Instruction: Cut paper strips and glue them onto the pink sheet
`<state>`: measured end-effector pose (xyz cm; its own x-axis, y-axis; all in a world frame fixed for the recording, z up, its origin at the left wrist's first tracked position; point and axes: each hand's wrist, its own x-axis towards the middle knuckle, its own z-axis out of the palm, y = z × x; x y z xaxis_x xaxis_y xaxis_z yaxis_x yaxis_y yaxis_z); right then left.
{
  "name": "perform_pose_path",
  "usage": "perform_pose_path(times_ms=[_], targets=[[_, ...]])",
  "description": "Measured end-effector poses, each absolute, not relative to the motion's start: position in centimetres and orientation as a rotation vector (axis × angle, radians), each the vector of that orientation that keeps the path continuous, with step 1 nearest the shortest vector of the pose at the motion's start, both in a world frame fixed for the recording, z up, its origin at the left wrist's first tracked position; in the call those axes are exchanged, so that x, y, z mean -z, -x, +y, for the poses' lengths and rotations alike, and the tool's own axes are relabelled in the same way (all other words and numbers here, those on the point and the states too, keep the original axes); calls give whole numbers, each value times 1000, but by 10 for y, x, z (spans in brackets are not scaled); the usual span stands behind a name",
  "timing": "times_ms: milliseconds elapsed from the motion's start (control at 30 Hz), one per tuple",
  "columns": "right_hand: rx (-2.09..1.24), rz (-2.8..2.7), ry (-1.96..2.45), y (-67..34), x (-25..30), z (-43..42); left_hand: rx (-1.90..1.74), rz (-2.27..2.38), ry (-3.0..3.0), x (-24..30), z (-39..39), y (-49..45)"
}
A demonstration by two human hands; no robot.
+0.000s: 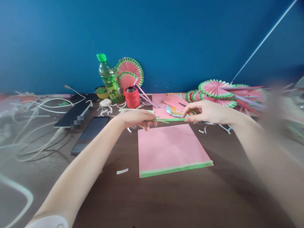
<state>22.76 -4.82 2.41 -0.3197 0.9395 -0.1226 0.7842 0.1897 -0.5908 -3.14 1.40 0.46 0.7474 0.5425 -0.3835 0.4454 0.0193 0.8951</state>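
A narrow green paper strip (171, 119) runs level between my two hands, just beyond the near pink sheet. My left hand (140, 119) pinches its left end between closed fingers. At the other end, the thumb and forefinger of my right hand (199, 111) close on the strip. Below them a pink paper sheet (169, 145) lies flat on the table, with a pale and a bright green band (175, 169) along its near edge. Behind the strip is more pink paper (158, 101), partly covered by a bundle of pink sticks (174, 103).
Pleated pink-and-green paper fans (217, 90) are piled at back right; others (129, 71) lean by a green-capped bottle (108, 79) and a red can-shaped holder (131, 97). Phones (89, 136) and tangled white cables (35, 117) occupy the left. Paper scraps (122, 171) dot the brown table (166, 202).
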Motion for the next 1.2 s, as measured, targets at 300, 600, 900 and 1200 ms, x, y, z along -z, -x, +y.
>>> perform_pose_path(times_ms=[300, 600, 900, 1200], targets=[[-780, -2197, 1649, -230, -19, -43, -34, 887, -1749, -8, 20, 40], [-1086, -2092, 1559, -232, -13, -39, 63, 954, -1755, -5, 31, 48], [-1208, -1820, 1518, -228, 5, -32, 146, 1036, -1791, 2, 39, 52], [-1215, -1866, 1519, -227, 14, -28, 244, 1076, -1865, 0, 36, 52]])
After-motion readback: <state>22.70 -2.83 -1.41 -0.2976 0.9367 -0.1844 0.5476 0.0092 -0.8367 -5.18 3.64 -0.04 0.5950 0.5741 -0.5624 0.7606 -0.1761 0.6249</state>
